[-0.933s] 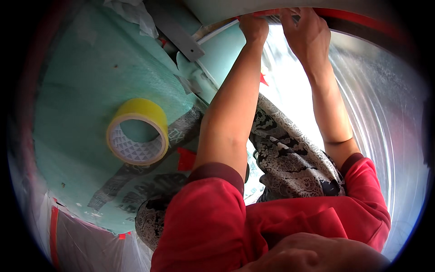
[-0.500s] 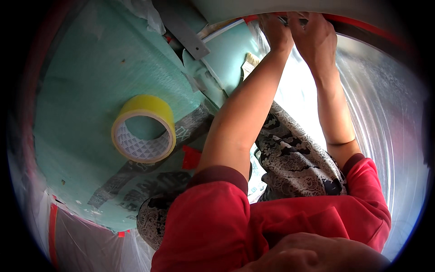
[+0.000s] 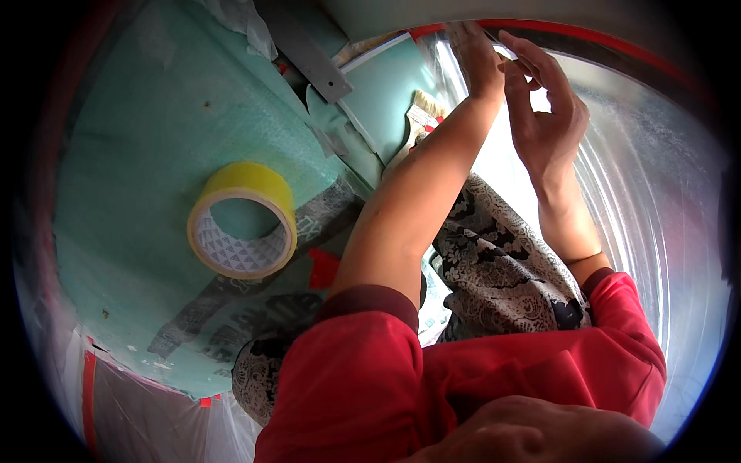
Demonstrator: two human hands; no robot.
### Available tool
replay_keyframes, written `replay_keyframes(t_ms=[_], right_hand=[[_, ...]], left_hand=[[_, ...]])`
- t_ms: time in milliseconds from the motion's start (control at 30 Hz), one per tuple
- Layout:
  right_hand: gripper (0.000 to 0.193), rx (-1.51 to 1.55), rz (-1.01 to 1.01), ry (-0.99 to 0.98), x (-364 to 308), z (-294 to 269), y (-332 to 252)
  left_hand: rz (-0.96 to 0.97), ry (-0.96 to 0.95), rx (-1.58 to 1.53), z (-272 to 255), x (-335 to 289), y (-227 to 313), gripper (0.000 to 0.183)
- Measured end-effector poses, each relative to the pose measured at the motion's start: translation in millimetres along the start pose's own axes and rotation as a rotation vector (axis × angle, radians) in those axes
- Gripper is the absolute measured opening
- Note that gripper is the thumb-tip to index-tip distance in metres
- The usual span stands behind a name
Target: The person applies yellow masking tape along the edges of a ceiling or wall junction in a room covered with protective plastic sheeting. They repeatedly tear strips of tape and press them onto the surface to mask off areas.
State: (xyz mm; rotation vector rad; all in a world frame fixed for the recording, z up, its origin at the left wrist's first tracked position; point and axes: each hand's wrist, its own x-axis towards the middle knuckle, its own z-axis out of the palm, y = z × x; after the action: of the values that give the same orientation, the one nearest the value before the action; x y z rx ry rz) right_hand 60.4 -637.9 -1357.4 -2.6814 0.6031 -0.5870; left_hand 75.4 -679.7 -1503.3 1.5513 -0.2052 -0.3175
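Note:
My left hand (image 3: pixel 475 62) reaches up to the red tape edge (image 3: pixel 498 24) under a grey curved panel, its fingers stretched out against it. Just right of it and lower is my right hand (image 3: pixel 552 116), thumb and fingers curved and apart, the index finger pointing at the left hand. I make out nothing held in it, though the small gap between the hands is hard to read. Beside my left forearm lies a flat paintbrush (image 3: pixel 423 112) with pale bristles.
A wide yellow tape roll (image 3: pixel 245 181) rests on the green sheeting (image 3: pixel 139 154) at left. A grey flat bar (image 3: pixel 309 58) lies near the top. Clear plastic film (image 3: pixel 641 193) hangs on the right, and more film (image 3: pixel 154 405) at lower left. A red scrap (image 3: pixel 323 268) lies beside the roll.
My right hand has drawn down and back from the red edge, and its fingers have spread. The left hand stays at the edge with its fingers straighter. More of the paintbrush shows.

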Motion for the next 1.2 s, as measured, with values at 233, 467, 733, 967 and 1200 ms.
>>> replay_keyframes(t_ms=[233,467,733,967,1200], right_hand=[[0.026,0.201,-0.186,-0.081,-46.5,-12.4,-0.8],[0.032,0.464,-0.399,-0.175,-113.3,-11.1,32.1],[0.044,0.657,-0.299,-0.034,-155.0,8.5,43.8],[0.046,0.609,-0.201,-0.129,-199.7,26.9,62.5],[0.046,0.675,-0.122,-0.190,-194.1,28.8,56.7]], left_hand=[[0.090,-0.024,0.038,-5.6,-4.5,11.1,0.062],[0.536,0.137,0.514,4.7,-5.9,7.4,0.068],[0.317,-0.058,-0.097,-10.8,-13.1,59.8,0.073],[0.257,-0.049,0.013,-24.0,-22.6,14.5,0.067],[0.039,0.037,-0.027,-26.0,4.5,-16.2,0.065]])
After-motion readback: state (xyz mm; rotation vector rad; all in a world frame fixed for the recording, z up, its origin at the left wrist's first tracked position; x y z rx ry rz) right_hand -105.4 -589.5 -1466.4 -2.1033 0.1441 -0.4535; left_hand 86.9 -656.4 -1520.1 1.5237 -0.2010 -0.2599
